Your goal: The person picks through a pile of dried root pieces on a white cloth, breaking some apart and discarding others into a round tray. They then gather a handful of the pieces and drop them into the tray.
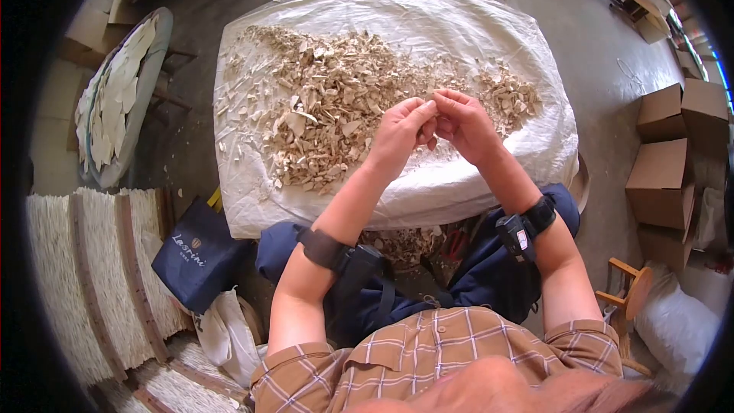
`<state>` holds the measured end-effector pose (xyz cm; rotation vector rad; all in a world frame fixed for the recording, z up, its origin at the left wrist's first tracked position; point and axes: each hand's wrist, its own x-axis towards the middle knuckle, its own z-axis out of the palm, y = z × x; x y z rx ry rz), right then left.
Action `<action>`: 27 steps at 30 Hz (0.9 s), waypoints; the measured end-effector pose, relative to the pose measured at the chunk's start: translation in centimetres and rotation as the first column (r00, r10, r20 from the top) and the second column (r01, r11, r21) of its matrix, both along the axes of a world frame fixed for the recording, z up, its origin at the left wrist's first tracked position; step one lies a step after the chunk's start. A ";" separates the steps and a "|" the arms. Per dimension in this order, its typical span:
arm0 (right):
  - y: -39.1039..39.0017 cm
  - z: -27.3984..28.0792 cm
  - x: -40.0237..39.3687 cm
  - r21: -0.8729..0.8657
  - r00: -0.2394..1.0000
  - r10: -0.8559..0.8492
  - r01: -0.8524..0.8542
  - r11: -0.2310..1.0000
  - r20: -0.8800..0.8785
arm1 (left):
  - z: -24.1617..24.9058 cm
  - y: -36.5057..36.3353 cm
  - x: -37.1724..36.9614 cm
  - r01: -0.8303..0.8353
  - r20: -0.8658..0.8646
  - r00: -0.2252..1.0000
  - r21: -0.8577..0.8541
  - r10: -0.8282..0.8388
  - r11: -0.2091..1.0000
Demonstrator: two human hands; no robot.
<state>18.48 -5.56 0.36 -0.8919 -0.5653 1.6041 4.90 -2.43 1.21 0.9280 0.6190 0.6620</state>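
A large heap of pale, beige dry chips and flakes (pixel 329 99) is spread over a white cloth (pixel 252 206) on the table in front of me. Above the heap's right part, my left hand (pixel 405 134) and my right hand (pixel 464 124) meet with fingers pinched together. Thumbs and fingertips of both hands are closed at one spot; whatever is between them is too small or hidden to name. A smaller cluster of flakes (pixel 512 99) lies just beyond my right hand.
At the left are stacked bundles of white sheets (pixel 65 275), a dark blue bag (pixel 187 256) and a tilted round board with pale pieces (pixel 122 99). Cardboard boxes (pixel 657 172), a wooden stool (pixel 636 294) and a white sack (pixel 677 321) stand at the right.
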 end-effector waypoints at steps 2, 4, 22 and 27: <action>0.1 0.0 0.0 0.036 0.998 0.031 -0.029 0.999 -0.057 | 0.3 0.3 -0.2 0.005 0.231 0.972 -0.221 0.048 0.975; 0.3 0.4 -0.1 0.071 0.977 -0.040 0.056 0.996 -0.211 | -0.1 0.6 -0.1 0.028 0.282 0.958 -0.269 0.050 0.963; 1.0 0.3 0.0 0.083 0.990 -0.015 0.026 0.996 -0.139 | -0.5 0.9 -0.4 0.113 0.276 0.961 -0.448 0.017 0.887; 1.1 0.8 -0.2 0.110 0.999 -0.039 0.037 0.993 0.023 | 0.2 0.7 -0.6 0.099 0.200 0.980 -0.446 -0.009 0.890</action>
